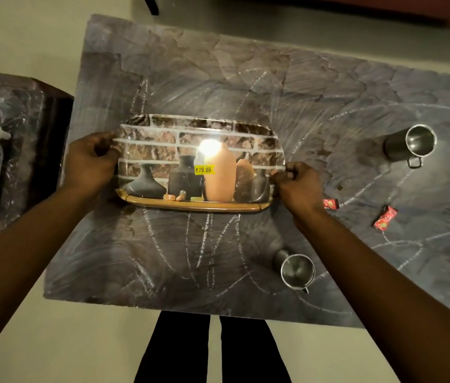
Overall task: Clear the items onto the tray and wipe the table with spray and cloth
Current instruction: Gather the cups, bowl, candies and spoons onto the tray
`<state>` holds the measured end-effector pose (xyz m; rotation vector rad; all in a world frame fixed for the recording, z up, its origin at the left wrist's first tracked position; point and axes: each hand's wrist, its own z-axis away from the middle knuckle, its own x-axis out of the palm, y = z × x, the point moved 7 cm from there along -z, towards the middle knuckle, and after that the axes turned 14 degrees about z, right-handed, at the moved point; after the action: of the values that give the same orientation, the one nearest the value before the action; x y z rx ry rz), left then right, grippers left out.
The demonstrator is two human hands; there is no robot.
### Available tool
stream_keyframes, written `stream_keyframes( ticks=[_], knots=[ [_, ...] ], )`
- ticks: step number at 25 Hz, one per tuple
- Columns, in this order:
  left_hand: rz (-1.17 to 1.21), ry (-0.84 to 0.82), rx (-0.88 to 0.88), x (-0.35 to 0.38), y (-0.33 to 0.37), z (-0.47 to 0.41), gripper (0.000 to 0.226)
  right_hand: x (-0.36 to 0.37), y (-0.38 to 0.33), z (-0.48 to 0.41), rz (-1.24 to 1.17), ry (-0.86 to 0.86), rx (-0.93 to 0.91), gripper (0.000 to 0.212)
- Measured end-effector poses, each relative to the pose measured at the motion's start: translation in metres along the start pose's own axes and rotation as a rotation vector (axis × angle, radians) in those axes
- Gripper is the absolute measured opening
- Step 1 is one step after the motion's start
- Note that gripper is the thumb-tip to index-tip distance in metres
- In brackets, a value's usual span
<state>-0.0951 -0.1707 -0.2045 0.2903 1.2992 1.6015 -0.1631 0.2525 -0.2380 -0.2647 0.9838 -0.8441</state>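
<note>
Best done level and slow: tray (146, 128) set flat on a bare patch of the tabletop (315, 87), left of the clutter, so nothing gets knocked. Left hand (91, 161) curled tight over the tray's left rim, right hand (298, 183) pinching the right rim. Still to collect: one steel mug (411, 145) far right, another steel mug (297, 270) near, two red wrappers (385, 218) between them.

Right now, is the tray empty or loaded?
Empty: the tray shows only its printed picture and price sticker; both cups stand on the table.
</note>
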Motion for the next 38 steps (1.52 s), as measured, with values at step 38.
stream_keyframes(
  ticks=[38],
  knots=[
    [0.539, 0.002, -0.267, 0.028, 0.016, 0.029, 0.022, 0.128, -0.166, 0.056, -0.027, -0.128, -0.239, 0.021]
  ],
)
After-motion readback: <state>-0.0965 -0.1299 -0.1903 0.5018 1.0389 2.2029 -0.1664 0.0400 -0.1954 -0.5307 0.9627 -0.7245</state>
